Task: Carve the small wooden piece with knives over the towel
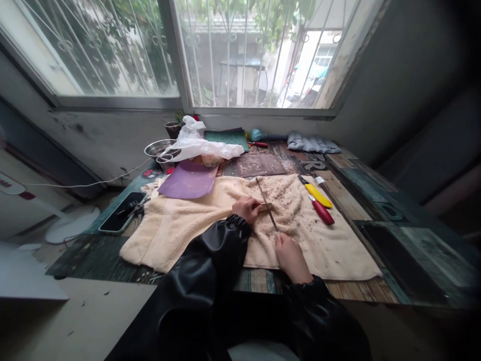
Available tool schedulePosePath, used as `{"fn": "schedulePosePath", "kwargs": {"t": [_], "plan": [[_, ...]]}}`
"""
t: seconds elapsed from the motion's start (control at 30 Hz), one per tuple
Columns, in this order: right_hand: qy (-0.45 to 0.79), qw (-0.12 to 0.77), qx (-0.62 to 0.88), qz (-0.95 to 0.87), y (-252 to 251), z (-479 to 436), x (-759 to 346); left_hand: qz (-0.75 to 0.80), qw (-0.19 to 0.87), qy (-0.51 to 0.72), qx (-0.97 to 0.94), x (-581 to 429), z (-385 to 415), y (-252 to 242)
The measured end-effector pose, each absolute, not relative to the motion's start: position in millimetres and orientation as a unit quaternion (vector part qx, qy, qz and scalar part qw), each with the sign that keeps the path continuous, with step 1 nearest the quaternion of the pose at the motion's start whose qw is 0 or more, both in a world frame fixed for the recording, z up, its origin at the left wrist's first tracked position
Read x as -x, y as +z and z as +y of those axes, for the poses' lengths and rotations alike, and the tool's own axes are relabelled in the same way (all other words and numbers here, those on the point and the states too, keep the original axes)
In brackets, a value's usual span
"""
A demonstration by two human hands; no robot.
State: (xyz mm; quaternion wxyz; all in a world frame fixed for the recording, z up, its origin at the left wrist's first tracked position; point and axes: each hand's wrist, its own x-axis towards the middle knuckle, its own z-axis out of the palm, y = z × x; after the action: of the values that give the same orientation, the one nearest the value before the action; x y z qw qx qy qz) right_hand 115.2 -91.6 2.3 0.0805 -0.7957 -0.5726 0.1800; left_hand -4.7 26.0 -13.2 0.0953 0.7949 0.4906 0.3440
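Table (82,258) under everything; towel (150,245) spread rumpled over its middle. White bag (210,148) lies past the towel's far edge. Purple sheet (190,179) overlaps the towel's far left part. Phone (122,213) rests just left of the towel. Right hand (293,255), above the towel's near half: grip closed around the near end of the file (274,221). Left hand (246,208), over the towel's middle: grip pinching the stick (262,207). File slants over the towel, crossing above the stick; whether they touch, cannot tell. Red knife (322,210) and yellow knife (318,195) lie side by side on the towel's right part. Stick sits over the towel's middle, pointing right. Brown shavings (281,195) scattered on the towel's far right area.
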Motion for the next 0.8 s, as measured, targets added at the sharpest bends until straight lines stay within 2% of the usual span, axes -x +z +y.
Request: {"fn": "schedulePosePath", "kwargs": {"t": [0.17,0.37,0.57,0.8], "plan": [[0.168,0.097,0.795,-0.575,10,-66,-108,0.439,0.097,0.350,-0.822,4,22,-15],[0.178,0.094,0.792,-0.577,6,-73,-115,0.504,0.089,0.347,-0.786,2,23,-13],[0.174,0.104,0.792,-0.576,6,-69,-112,0.458,0.101,0.354,-0.809,3,21,-16],[0.191,0.092,0.793,-0.571,6,-78,-112,0.496,0.111,0.342,-0.791,3,22,-13]]}}
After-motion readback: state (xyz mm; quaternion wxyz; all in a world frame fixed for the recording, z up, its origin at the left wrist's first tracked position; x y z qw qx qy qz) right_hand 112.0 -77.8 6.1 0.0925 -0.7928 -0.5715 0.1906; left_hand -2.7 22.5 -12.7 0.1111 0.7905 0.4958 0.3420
